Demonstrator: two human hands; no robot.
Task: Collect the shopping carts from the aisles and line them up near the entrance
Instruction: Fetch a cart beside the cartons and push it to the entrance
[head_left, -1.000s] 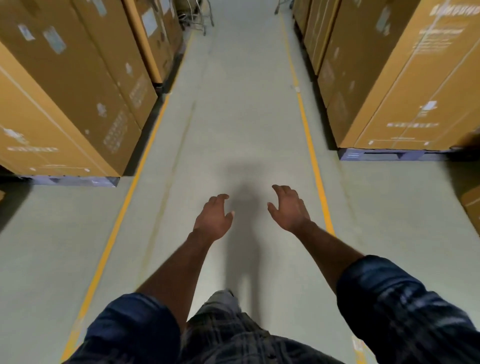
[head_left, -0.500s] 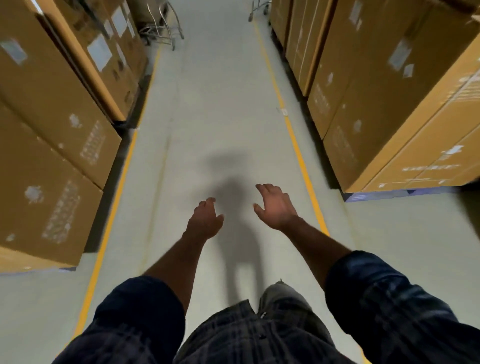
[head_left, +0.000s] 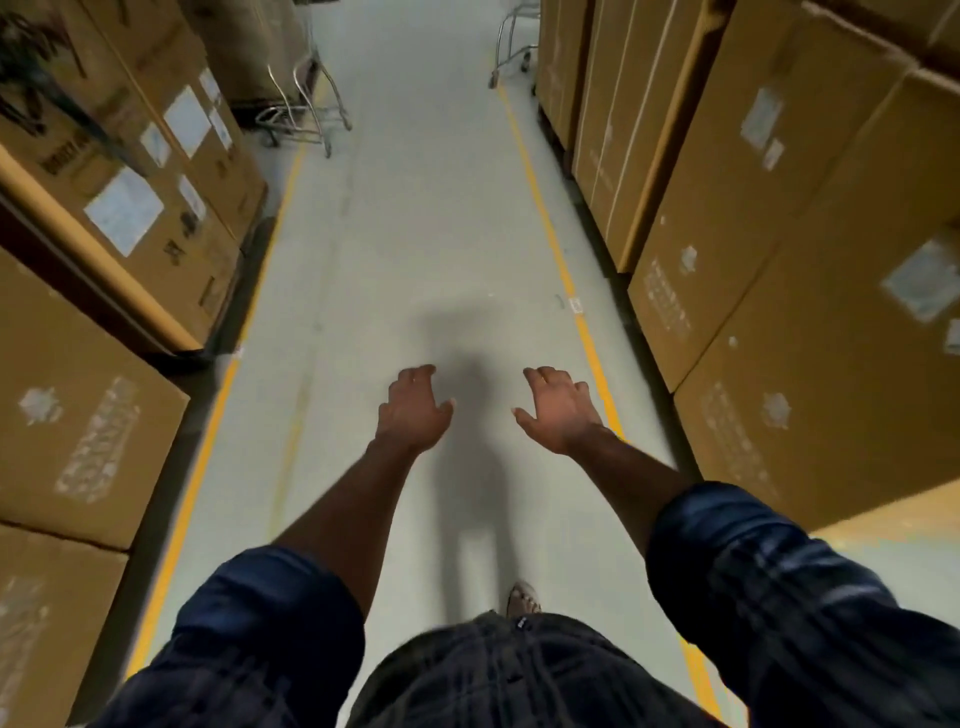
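A metal shopping cart (head_left: 304, 111) stands far ahead at the aisle's left side, only its lower frame and wheels showing. A second cart (head_left: 511, 49) pokes out at the far right, mostly hidden behind boxes. My left hand (head_left: 413, 413) and my right hand (head_left: 558, 410) reach forward over the floor, fingers loosely curled, holding nothing. Both hands are well short of either cart.
Tall cardboard boxes (head_left: 130, 171) line the left side and more boxes (head_left: 779, 218) line the right. Yellow floor lines (head_left: 553, 244) mark the grey aisle floor (head_left: 415, 234) between them. My shoe (head_left: 523, 597) shows below.
The view has advanced down the aisle; both carts are nearer and larger. The hands stay outstretched and empty.
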